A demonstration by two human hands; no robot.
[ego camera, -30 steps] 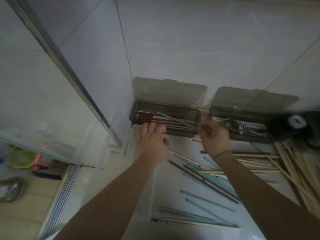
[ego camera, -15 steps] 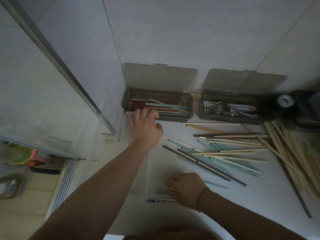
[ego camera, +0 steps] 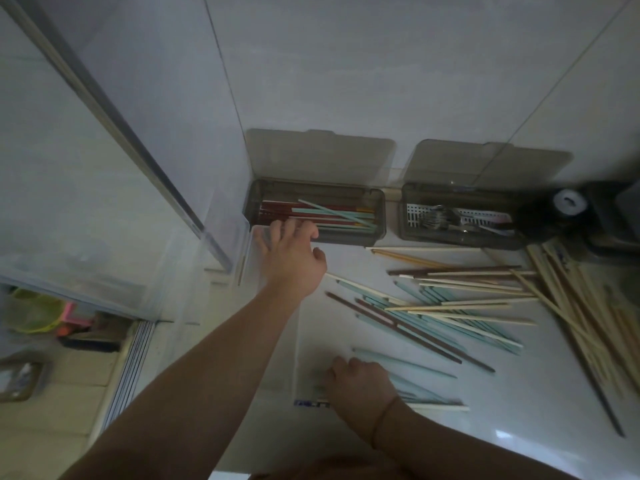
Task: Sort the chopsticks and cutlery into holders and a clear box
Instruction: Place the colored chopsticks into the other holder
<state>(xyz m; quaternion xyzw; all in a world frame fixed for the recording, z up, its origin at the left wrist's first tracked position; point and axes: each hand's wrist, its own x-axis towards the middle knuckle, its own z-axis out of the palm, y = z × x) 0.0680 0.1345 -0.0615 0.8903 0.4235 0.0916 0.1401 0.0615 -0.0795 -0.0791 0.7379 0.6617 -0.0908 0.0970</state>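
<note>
White counter [ego camera: 519, 427] and tiled wall fill my view, dim all over. At upper centre my left hand [ego camera: 294, 261] rests with fairly straight fingers on the near rim of the left holder [ego camera: 379, 216], steadying it and gripping nothing. At lower centre my right hand [ego camera: 360, 382] curls down over a few teal chopsticks [ego camera: 429, 398]; I can't tell whether it has them pinched. I judge this the pickup step: next I must close on them and carry them up to that holder. They lie flat, long axis running left to right, tilted slightly down toward the right
</note>
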